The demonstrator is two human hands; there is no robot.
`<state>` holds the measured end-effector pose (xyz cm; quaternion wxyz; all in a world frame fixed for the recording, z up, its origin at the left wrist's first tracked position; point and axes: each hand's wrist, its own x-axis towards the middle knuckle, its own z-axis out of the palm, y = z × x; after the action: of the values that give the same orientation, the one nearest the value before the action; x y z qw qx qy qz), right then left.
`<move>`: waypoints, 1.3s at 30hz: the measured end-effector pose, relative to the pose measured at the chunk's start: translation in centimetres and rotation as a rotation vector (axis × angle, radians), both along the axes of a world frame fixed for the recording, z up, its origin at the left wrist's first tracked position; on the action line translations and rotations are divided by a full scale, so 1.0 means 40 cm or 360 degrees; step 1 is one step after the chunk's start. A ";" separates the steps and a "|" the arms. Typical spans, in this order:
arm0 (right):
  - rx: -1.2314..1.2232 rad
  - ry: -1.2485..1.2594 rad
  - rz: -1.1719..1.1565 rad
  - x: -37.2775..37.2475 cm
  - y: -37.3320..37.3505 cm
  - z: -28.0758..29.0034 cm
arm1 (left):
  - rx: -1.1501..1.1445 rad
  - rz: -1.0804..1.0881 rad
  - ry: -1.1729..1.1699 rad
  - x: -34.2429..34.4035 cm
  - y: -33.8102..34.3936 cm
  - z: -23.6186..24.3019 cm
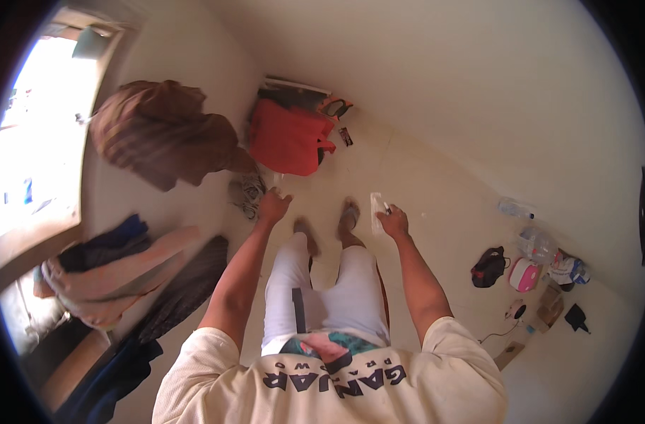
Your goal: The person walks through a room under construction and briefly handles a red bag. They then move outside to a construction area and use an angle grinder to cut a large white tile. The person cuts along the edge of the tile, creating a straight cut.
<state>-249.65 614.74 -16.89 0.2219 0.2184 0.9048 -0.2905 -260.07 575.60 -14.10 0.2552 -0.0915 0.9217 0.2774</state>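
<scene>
My right hand (394, 221) is closed round the handle of a flat, pale, rectangular trowel (376, 214), held out ahead of my right leg. On the left, the fingers of my left hand (273, 206) are curled. A small pale piece (278, 181) shows just beyond them; its kind is too unclear to name. Beside that hand lies a tangled grey bundle (247, 196) at the wall. A red cloth bag (285, 139) stands farther ahead, in the corner.
Brown cloth (168, 134) hangs at the left by the bright window (43, 134), with more clothes (124, 275) below. A handsaw (334, 107) leans behind the bag. Along the right wall lie plastic bottles (536, 245), a black bag (488, 267) and a pink-and-white container (524, 274).
</scene>
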 end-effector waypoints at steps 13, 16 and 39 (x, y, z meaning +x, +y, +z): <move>-0.0218 -0.0367 0.0286 -0.433 -0.148 -0.351 | -0.0563 0.0030 0.0107 -0.322 0.320 -0.568; -0.0195 -0.0208 0.0404 -0.466 -0.184 -0.390 | -0.0533 0.0125 0.0080 -0.332 0.270 -0.619; -0.0295 -0.0615 0.0921 -0.626 -0.384 -0.302 | 0.0450 0.1164 0.0446 -0.301 0.112 -0.406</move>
<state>-274.70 599.40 -28.98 0.4808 -0.0169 0.8404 -0.2497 -272.12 580.09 -30.35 0.0220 -0.3384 0.8071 0.4833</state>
